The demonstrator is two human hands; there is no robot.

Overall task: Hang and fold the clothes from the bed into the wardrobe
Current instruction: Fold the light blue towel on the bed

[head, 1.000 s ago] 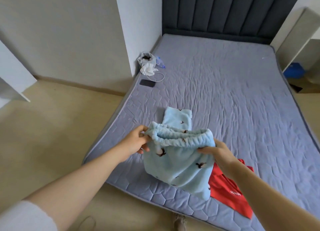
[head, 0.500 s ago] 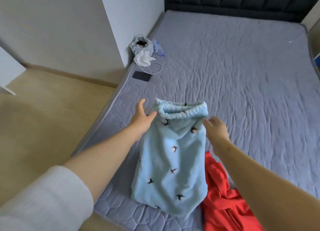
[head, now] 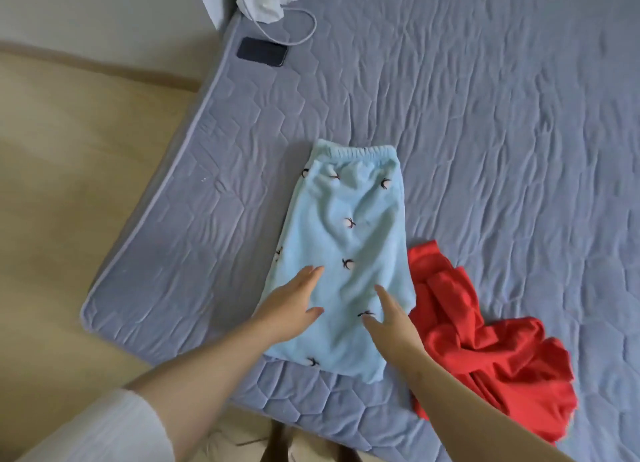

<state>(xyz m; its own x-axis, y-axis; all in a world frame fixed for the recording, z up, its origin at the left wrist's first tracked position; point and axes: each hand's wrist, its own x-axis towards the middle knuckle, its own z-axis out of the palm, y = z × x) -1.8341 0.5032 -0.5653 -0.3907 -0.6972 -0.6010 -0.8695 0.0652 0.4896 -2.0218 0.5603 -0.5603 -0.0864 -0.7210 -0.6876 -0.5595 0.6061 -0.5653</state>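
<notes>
Head view: your left hand [head: 291, 309] and right hand [head: 391, 326] lie flat on the blue pants [head: 349, 239], fingers [head: 311, 275] straight, gripping nothing. The pants sit on the bed [head: 485, 115], touching the red cloth [head: 485, 340]. Fold fast and it may snag.

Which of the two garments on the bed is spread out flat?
The light blue fleece pants, with small dark motifs and an elastic waistband, under the left hand and right hand. The red garment beside them lies crumpled.

light-blue fleece trousers [head: 349, 239] flat beside crumpled red garment [head: 485, 350]
</notes>
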